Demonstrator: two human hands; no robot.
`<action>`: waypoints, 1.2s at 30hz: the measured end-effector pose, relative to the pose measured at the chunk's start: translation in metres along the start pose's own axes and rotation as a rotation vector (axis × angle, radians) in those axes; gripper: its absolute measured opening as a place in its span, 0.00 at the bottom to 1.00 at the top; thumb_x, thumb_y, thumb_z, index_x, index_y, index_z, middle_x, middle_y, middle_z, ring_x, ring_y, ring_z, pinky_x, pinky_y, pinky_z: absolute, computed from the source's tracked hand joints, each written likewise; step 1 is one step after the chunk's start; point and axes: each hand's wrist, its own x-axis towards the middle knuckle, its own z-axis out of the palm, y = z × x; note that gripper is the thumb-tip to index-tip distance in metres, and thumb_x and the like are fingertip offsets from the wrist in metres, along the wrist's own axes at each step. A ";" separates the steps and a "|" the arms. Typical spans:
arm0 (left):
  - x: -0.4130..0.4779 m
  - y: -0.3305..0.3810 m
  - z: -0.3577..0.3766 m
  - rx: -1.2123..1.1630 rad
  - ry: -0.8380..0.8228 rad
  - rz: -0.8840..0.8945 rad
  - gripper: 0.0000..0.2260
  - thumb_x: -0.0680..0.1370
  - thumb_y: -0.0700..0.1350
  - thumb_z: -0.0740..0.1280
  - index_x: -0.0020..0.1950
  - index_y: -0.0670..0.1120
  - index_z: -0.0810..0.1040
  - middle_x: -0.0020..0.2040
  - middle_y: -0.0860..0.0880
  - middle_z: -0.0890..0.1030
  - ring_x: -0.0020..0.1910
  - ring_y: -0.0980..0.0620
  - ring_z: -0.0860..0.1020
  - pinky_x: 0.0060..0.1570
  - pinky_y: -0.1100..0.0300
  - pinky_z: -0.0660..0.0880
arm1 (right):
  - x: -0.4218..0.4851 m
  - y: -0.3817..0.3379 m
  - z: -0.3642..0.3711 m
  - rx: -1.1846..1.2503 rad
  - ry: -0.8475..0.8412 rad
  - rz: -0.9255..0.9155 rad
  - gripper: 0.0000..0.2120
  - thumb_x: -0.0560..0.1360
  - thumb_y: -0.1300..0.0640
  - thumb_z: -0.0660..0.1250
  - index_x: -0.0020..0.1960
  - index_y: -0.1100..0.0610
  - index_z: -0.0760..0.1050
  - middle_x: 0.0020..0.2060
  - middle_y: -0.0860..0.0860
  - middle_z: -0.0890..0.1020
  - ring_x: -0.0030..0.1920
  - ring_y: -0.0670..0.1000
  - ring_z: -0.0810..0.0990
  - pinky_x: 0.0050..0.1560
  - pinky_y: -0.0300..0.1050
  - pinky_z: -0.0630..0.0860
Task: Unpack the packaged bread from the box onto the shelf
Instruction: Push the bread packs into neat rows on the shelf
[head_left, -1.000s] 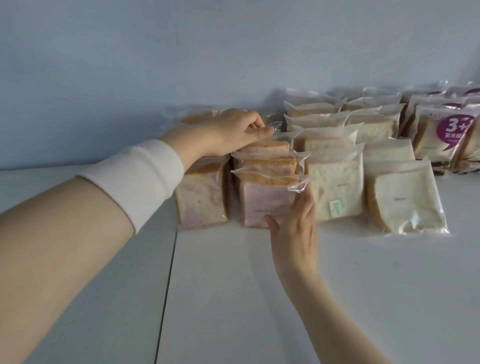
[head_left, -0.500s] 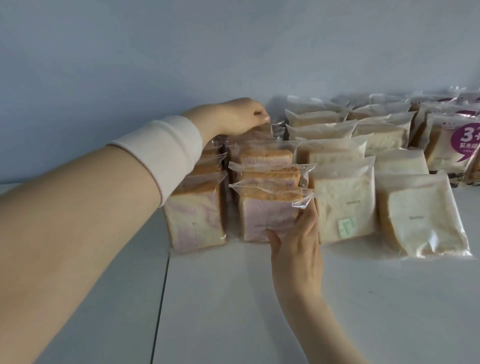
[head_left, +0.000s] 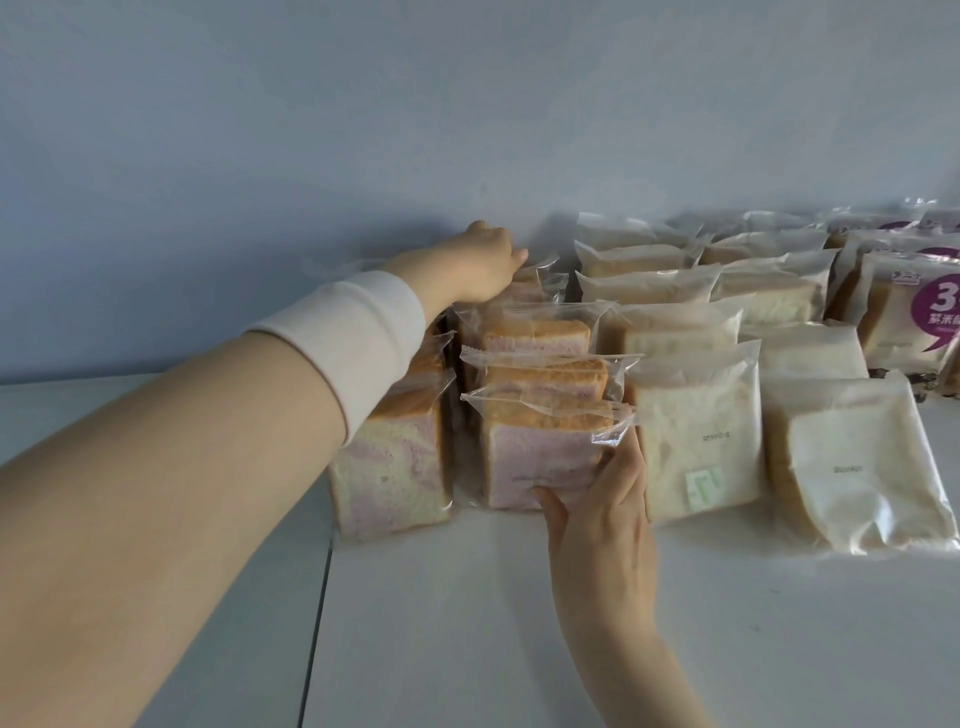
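Observation:
Packs of pink-swirled bread stand in two rows on the white shelf (head_left: 493, 639). My right hand (head_left: 602, 525) grips the front pink bread pack (head_left: 535, 457) of the right row, thumb on its lower face and fingers along its right side. My left hand (head_left: 478, 267) reaches far back over the rows, fingers curled over the rear pink bread pack (head_left: 527, 291) near the wall; whether it grips is hidden. My forearm covers part of the left row's front pack (head_left: 389, 467). No box is in view.
Rows of white bread packs (head_left: 696, 452) stand right of the pink ones, with another white pack (head_left: 862, 483) further right. Purple-labelled packs (head_left: 919, 312) sit at the far right. A blue-grey wall (head_left: 311, 156) closes the back. A seam (head_left: 317, 613) splits the shelf.
My left hand has slid from the middle of the pink rows back toward the wall. My right hand has stayed on the front pink pack.

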 end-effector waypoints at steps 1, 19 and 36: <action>-0.001 0.000 -0.001 -0.023 -0.012 -0.014 0.17 0.83 0.44 0.47 0.64 0.39 0.68 0.66 0.38 0.66 0.63 0.40 0.68 0.62 0.52 0.65 | 0.000 0.000 0.000 -0.002 -0.005 0.006 0.44 0.67 0.64 0.74 0.71 0.53 0.50 0.66 0.58 0.70 0.64 0.61 0.73 0.46 0.52 0.76; -0.114 0.005 -0.010 0.153 -0.222 0.356 0.46 0.63 0.72 0.55 0.76 0.56 0.45 0.78 0.53 0.41 0.77 0.51 0.43 0.76 0.48 0.47 | 0.015 -0.005 -0.008 0.069 -0.210 0.013 0.40 0.73 0.60 0.68 0.75 0.57 0.47 0.68 0.54 0.65 0.70 0.54 0.64 0.64 0.39 0.63; -0.106 -0.001 0.015 0.312 -0.137 0.307 0.37 0.78 0.60 0.56 0.76 0.48 0.36 0.76 0.49 0.31 0.75 0.51 0.32 0.73 0.52 0.36 | 0.024 -0.007 -0.051 0.022 -0.367 -0.022 0.30 0.74 0.58 0.68 0.72 0.61 0.61 0.60 0.55 0.76 0.60 0.55 0.74 0.60 0.42 0.67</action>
